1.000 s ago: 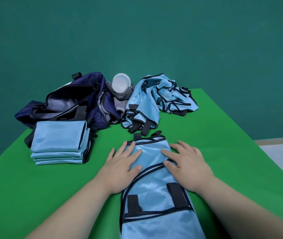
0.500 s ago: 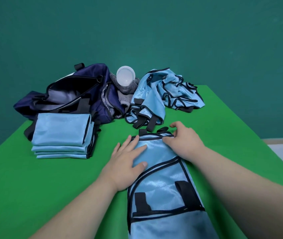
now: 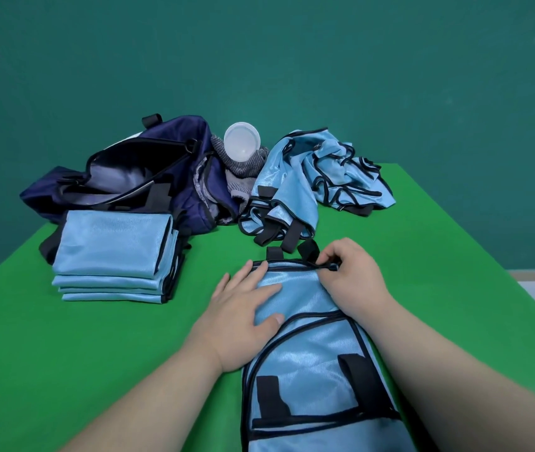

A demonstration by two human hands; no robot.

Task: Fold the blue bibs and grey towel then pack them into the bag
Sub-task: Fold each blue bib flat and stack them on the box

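Left hand [image 3: 243, 308] presses flat on a blue bib [image 3: 311, 360] on the green bench [image 3: 96, 347]; right hand [image 3: 354, 278] pinches its far edge.

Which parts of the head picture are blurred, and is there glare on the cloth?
Head view: the right forearm at the bottom edge is soft; the flat bib shows pale sheen, no hard glare; even light, faint shadows on the green table.

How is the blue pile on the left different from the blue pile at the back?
The left stack is folded flat in neat layers; the back heap is crumpled. The left stack hides most black trim; the back heap's straps stick out. Both are shiny light-blue bibs on the green table.
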